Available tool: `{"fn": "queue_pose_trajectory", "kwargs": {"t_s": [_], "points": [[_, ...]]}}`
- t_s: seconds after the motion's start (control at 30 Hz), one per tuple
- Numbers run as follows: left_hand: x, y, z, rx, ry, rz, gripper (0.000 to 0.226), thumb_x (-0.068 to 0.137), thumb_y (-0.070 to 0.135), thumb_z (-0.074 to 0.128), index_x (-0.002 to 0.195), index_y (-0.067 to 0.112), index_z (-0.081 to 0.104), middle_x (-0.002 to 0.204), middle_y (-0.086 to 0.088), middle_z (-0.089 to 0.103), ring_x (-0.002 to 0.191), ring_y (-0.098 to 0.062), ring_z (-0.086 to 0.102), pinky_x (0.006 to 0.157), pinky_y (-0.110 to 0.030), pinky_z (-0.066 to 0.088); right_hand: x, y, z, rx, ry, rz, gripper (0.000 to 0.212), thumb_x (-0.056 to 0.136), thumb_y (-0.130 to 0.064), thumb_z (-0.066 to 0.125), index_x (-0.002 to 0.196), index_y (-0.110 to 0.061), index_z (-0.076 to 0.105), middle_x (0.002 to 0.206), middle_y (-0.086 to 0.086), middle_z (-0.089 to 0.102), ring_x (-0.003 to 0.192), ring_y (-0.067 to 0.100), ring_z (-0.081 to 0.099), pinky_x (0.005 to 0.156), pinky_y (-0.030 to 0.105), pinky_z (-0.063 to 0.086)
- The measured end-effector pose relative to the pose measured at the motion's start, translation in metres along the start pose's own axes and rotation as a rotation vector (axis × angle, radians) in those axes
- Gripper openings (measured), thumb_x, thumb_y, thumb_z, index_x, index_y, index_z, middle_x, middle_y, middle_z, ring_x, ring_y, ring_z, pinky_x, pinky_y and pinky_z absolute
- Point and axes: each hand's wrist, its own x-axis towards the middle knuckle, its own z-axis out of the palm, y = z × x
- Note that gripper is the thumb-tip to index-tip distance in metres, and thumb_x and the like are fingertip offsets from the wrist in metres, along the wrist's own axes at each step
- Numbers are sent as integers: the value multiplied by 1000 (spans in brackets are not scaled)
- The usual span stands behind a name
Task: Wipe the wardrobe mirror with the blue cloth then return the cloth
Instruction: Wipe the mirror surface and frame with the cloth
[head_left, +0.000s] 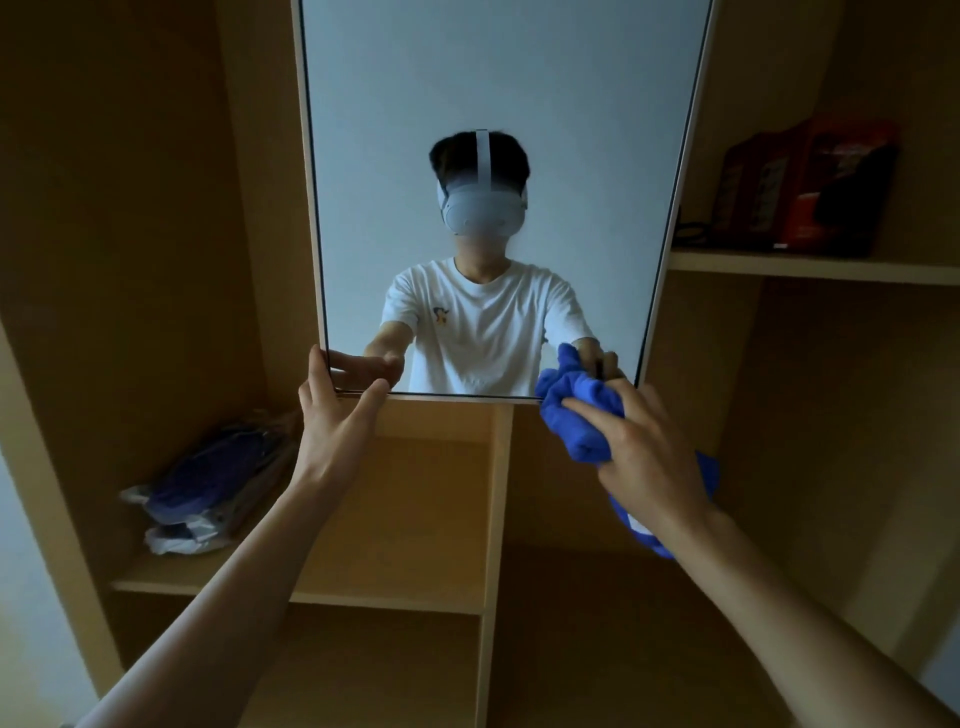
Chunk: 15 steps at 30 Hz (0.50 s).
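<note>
**Blue cloth at the mirror's lower right corner**

We see a tall mirror (498, 130) standing in the middle of an open wooden wardrobe (130, 208), and both bare arms reach up to its bottom edge.

The right hand (647, 457) grips the blue cloth (574, 410). Its fingers are curled over the bunched fabric, and the front of the bunch is pressed to the glass at the lower right corner, where it overlaps the bottom rim. The rest of the cloth hangs below the wrist, and a small white label shows there.

The left hand (335, 421) is at the lower left corner. Its fingers are spread and fairly straight. The fingertips lie along the left rim and the thumb lies against the bottom rim, so the corner sits in the fork between them. We cannot tell whether any fingertip hooks behind the frame.

In the glass we see the reflection (480, 332) of the person in a white T-shirt, wearing a pale headset (483, 210), with both arms stretched towards us.

Below the mirror an upright divider (496, 519) splits the wardrobe into two bays. In the left bay, on the lower shelf (395, 597), lies a bundle (208, 488) wrapped in clear plastic, dark blue inside, well apart from the left hand. To the right of the mirror, on the upper shelf (789, 266), stands a red box (805, 192). It is too dim for us to read.
</note>
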Motion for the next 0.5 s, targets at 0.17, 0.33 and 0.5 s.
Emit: {"fn": "queue_pose_trajectory", "kwargs": {"t_s": [0.17, 0.33, 0.5], "points": [[-1, -3, -4, 64, -37, 20, 89, 101, 45, 59, 166, 29, -1, 170, -4, 13, 153, -32, 26, 116, -53, 33, 26, 13, -22, -25, 72, -3, 56, 79, 3, 68, 127, -26, 67, 120, 8, 58, 102, 28, 50, 75, 35, 47], [-1, -3, -4, 84, -42, 25, 90, 100, 48, 58, 165, 28, -1, 171, -1, 11, 155, -32, 22, 119, -56, 31, 46, 23, -37, -44, 348, 95, 52, 78, 4, 65, 121, -26, 67, 111, 8, 60, 92, 28, 51, 69, 36, 49], [-1, -3, -8, 98, -51, 32, 89, 101, 48, 58, 166, 28, 1, 171, -1, 14, 155, -31, 24, 119, -56, 32, 4, 12, 3, 11, 322, 207, 61, 76, 6, 68, 131, -19, 64, 111, 14, 62, 94, 27, 54, 75, 27, 40]]}}
